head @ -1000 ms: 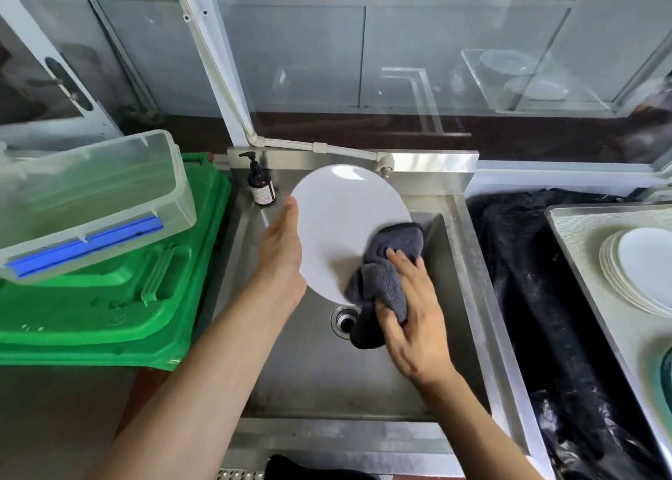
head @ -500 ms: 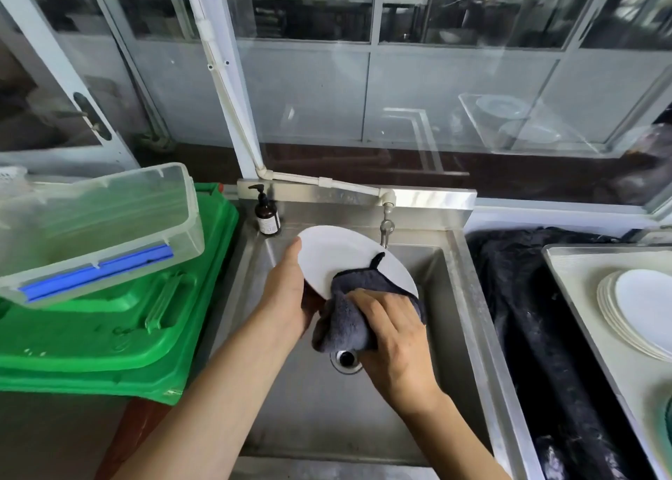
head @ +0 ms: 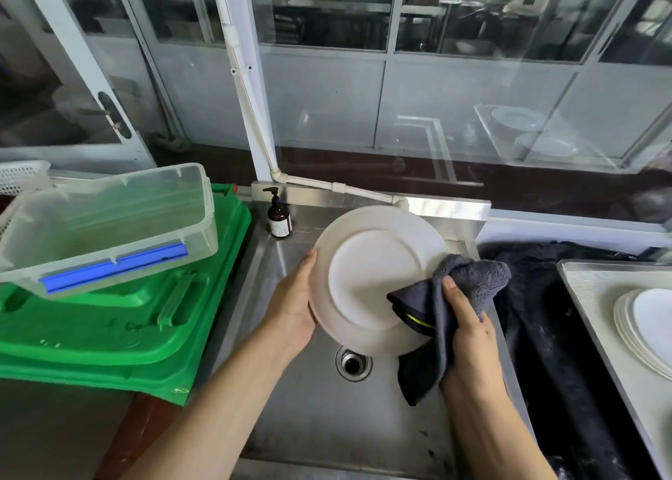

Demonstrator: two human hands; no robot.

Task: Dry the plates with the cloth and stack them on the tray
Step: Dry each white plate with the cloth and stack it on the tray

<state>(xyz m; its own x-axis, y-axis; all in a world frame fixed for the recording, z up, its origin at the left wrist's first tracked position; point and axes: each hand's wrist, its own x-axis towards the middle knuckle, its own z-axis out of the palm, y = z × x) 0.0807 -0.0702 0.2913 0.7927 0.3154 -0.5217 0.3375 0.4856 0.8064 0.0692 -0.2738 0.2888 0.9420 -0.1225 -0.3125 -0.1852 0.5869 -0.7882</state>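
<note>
Currently the round white ceramic plate [head: 374, 279] is held tilted over the stainless steel sink [head: 327, 425], above the round drain [head: 353, 364]. Left hand [head: 291, 308] grips the plate's left rim: thumb lies along the edge, the other fingers are behind the plate, out of sight. Right hand [head: 469, 330] is curled round the dark grey fluffy cloth [head: 447, 297], pinching it against the plate's lower right rim; thumb sits on top of the cloth, the other fingers are hidden under it. One end of the cloth bunches up past the rim, the other hangs down toward the basin.

Surface: sink is set in a steel counter with a low backsplash. Brown pump bottle with a white label [head: 279, 219] stands at the back left corner of the sink. Left of the sink, a clear plastic tub with a blue clip [head: 109, 225] sits tilted on green plastic lids [head: 120, 319]. Right of the sink lies black plastic sheeting [head: 538, 319], then a pale metal tray [head: 596, 297] carrying a stack of white plates [head: 643, 326], well apart from the hands.

Room: white-framed glass panels [head: 436, 79] run behind the sink, with a white pipe [head: 247, 90] coming down to the backsplash.
</note>
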